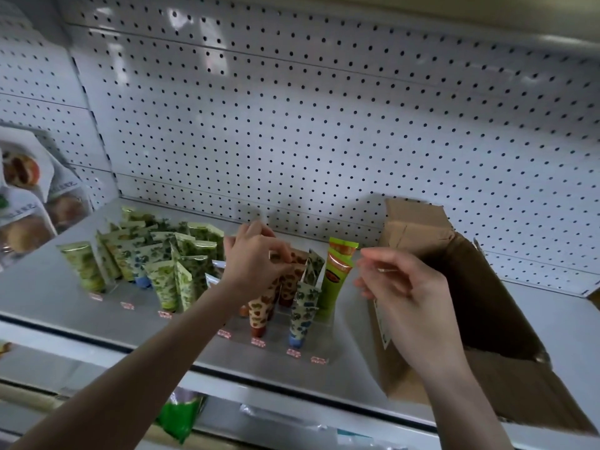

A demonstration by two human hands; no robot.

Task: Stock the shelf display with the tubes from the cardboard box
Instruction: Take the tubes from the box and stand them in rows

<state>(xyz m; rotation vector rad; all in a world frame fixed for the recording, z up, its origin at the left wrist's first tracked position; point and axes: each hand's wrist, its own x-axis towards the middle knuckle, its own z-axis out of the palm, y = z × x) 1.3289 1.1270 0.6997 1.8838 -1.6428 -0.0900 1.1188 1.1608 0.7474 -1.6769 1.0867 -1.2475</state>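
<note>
I have one view, the head camera, set above and just in front of the shelf (42,287). It faces forward and down, close enough that the left hand (256,261) and right hand (406,287) fill the middle. The wide lens bends the pegboard back wall (324,108) and takes in the cardboard box (418,228) at the shelf's right end.

No text legible. Red price tags (258,343) blurred; print on tubes (334,277) unreadable.
</note>
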